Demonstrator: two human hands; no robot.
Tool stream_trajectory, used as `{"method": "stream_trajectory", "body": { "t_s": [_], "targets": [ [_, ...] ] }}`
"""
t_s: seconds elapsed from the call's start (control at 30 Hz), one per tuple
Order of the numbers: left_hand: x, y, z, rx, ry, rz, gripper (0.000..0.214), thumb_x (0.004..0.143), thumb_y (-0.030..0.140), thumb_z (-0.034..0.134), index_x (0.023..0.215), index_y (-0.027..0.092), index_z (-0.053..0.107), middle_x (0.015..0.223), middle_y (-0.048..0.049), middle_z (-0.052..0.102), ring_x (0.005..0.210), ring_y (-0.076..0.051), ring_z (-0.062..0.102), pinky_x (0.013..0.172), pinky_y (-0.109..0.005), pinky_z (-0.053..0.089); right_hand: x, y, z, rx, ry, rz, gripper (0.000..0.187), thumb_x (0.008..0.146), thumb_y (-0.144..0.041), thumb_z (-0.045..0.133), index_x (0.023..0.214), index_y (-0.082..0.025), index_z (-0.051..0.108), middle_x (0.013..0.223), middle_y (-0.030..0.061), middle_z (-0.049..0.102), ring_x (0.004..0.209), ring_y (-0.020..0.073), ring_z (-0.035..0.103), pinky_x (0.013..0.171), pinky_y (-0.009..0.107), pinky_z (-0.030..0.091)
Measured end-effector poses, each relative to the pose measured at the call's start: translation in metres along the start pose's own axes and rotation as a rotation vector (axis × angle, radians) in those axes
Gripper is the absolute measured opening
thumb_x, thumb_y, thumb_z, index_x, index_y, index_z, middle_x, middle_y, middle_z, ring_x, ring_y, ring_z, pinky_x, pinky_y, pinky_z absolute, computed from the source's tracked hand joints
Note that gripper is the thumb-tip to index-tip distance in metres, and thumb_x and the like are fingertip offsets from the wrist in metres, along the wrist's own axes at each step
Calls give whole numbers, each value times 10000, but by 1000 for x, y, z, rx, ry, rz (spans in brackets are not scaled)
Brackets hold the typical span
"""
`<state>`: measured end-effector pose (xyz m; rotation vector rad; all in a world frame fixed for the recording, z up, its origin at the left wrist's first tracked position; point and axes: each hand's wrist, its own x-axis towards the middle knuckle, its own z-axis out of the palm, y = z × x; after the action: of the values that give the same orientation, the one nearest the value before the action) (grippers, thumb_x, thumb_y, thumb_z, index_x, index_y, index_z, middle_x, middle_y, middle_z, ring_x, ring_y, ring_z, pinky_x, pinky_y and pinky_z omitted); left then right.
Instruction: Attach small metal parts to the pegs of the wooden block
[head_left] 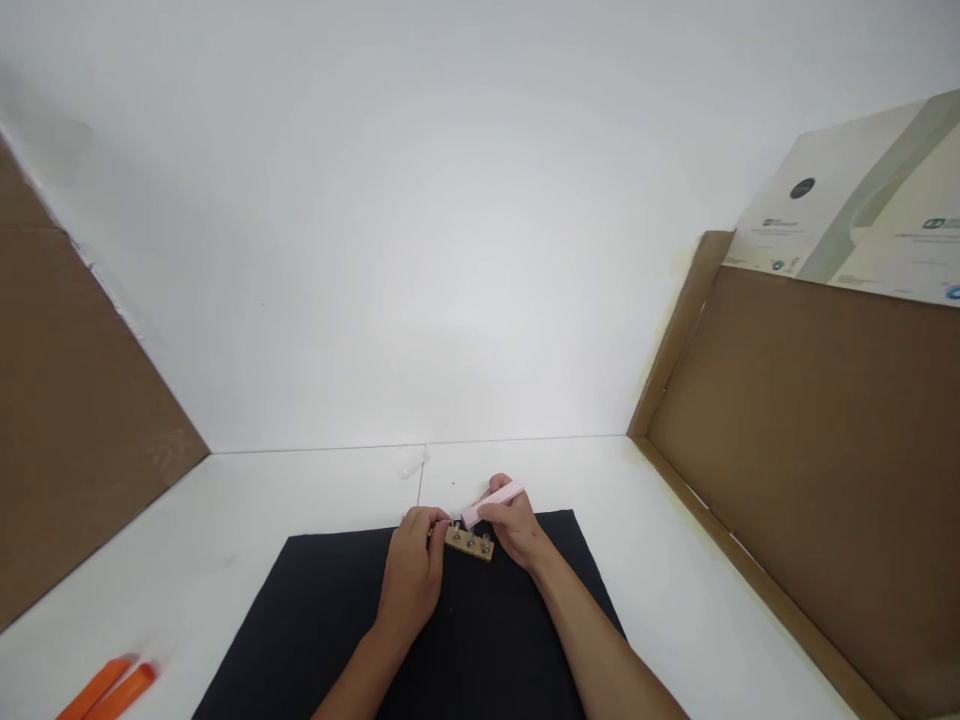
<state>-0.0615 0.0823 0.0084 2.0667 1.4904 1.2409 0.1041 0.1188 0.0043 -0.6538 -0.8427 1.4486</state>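
Near the far edge of a black mat [330, 590], my left hand [412, 565] is closed on the left end of a small tan strip [480, 549]. Several little clear pieces, like tiny bulbs or glass tips, stand in a row on the strip; their kind is too small to tell. My right hand [519, 525] grips a slim pale pink rectangular stick [495, 503]. The stick slants down to the left, its lower end just above the clear pieces. Whether it touches them I cannot tell.
Two orange tube-shaped objects [124, 690] lie on the white table [247, 580] at the lower left. A small clear plastic-looking piece [412, 463] lies behind the mat. Brown cardboard panels [810, 450] stand at both sides, with a white wall [420, 220] at the back.
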Motion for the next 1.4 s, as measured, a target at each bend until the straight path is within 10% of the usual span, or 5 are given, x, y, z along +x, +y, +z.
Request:
{"method": "stream_trajectory", "body": {
  "t_s": [1.4],
  "targets": [
    [-1,0,1,-11,-17,2,245,975,328,364,892,213,564,895,-49,594,861,-224,558,791,-366,438,0,0,1,-14,37,-14,370,542,-62,725,716,-221,439,535,-88,570,508,103,477,564,233,362]
  ]
}}
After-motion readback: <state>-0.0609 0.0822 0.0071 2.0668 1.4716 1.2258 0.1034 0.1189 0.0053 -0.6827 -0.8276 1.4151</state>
